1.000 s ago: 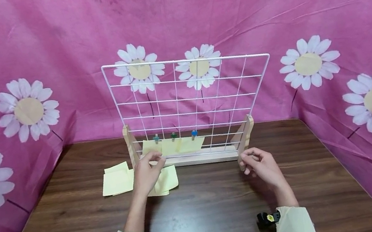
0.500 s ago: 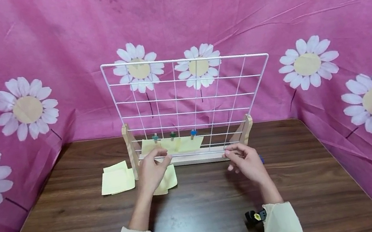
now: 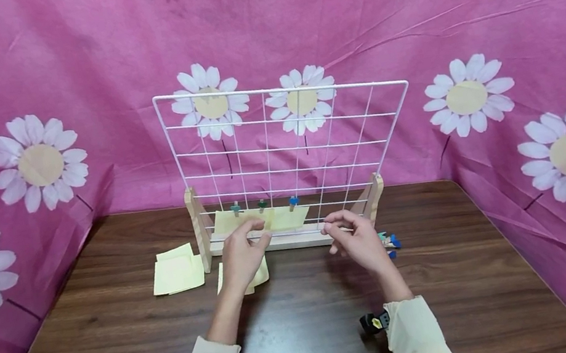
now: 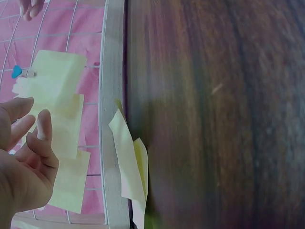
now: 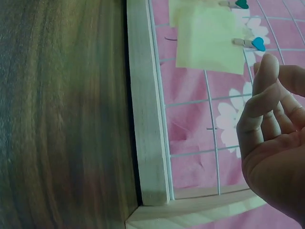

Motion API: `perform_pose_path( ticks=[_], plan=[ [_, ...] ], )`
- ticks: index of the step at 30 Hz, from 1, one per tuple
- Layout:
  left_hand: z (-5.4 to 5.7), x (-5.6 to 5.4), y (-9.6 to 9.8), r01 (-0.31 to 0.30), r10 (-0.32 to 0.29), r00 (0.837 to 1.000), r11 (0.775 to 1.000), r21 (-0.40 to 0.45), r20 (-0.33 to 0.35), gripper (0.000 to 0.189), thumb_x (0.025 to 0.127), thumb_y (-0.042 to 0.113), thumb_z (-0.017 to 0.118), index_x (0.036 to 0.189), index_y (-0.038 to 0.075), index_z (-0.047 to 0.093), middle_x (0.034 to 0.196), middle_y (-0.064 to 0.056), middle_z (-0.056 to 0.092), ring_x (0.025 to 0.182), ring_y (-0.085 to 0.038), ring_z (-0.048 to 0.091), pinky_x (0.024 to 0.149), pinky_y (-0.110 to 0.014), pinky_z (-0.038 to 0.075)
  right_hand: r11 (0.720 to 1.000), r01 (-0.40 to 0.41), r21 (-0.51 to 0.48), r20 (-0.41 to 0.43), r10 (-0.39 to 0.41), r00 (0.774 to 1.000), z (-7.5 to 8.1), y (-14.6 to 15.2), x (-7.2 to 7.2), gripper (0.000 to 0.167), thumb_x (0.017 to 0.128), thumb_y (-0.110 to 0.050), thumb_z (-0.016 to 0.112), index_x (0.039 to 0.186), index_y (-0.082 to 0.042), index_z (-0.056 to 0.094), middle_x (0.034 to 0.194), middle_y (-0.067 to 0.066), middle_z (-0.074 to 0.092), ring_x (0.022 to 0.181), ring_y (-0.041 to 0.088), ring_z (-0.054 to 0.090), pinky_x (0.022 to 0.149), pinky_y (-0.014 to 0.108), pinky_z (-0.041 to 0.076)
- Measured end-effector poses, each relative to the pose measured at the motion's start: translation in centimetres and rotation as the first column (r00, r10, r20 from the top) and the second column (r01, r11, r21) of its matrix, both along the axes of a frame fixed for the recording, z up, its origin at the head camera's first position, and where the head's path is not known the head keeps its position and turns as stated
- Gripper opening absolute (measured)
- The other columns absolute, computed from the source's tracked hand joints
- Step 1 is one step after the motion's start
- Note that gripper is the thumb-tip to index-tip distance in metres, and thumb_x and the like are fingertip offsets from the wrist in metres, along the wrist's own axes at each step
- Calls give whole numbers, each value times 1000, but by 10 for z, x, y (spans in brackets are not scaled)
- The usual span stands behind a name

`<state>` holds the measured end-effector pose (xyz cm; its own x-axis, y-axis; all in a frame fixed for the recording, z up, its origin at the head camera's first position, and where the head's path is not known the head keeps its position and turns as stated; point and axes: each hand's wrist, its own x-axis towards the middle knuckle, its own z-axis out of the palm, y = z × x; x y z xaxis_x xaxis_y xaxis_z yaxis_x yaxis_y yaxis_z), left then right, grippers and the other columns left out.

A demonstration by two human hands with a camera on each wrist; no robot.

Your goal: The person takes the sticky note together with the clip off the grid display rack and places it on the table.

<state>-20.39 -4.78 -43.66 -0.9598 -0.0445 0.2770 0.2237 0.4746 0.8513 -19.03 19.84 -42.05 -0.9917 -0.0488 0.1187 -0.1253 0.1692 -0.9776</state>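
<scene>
Yellow notes [image 3: 178, 276] lay on the surface left of the wire rack [image 3: 294, 241]; more sheets [image 3: 260, 272] lay in front of its left end. The left hand [image 3: 240, 255] hovered before the rack's left half, thumb and fingers apart. Three clipped notes [image 3: 290, 218] hung low on the rack, toward its left. The right hand [image 3: 356, 242] hovered before the rack's right half, fingers bent; whether they pinched anything could not be told. Loose clips [image 3: 394, 241] lay near the rack's right end.

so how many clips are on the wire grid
3, in a row low on the wire grid: a teal clip at left, a green clip mid-row, a blue clip at right.
</scene>
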Motion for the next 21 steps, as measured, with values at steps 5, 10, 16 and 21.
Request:
perform_pose_path(
  ticks=[5, 10, 16, 21],
  plan=[
    [0, -1, 5, -18, 18, 1000, 999, -26, -11, 29, 89, 17, 78, 117, 11, 74, 112, -4, 74, 62, -10, 60, 61, -35, 49, 1000, 6, -9, -20, -6, 1000, 0, -7, -3, 24, 99, -7, 65, 118, 8, 63, 101, 23, 70, 52, 15, 64, 47, 23, 45],
    [-1, -4, 12, -36, 31, 998, 996, -86, -58, 31, 90, 18, 77, 120, 11, 73, 113, -4, 74, 53, -8, 56, 62, -37, 49, 1000, 7, 0, -58, -7, 998, 4, -15, -10, 28, 99, -9, 66, 123, 4, 64, 106, 26, 68, 54, 18, 65, 47, 23, 47],
    [2, -8, 21, -52, 32, 992, 986, -160, -125, 30, 91, 20, 77, 119, 12, 73, 111, -4, 74, 66, -20, 68, 66, -44, 53, 1000, 16, -4, -146, -16, 989, 14, -25, -24, 24, 98, -7, 65, 120, 3, 66, 104, 29, 68, 54, 18, 64, 46, 24, 46],
    [6, -15, 27, -71, 43, 988, 979, -190, -147, 26, 91, 20, 76, 115, 11, 73, 106, -5, 75, 80, -28, 71, 68, -47, 54, 1000, 11, -4, -161, -12, 987, 22, -30, -29, 26, 98, -7, 65, 121, 6, 65, 104, 28, 68, 55, 18, 65, 45, 24, 46]
  ],
)
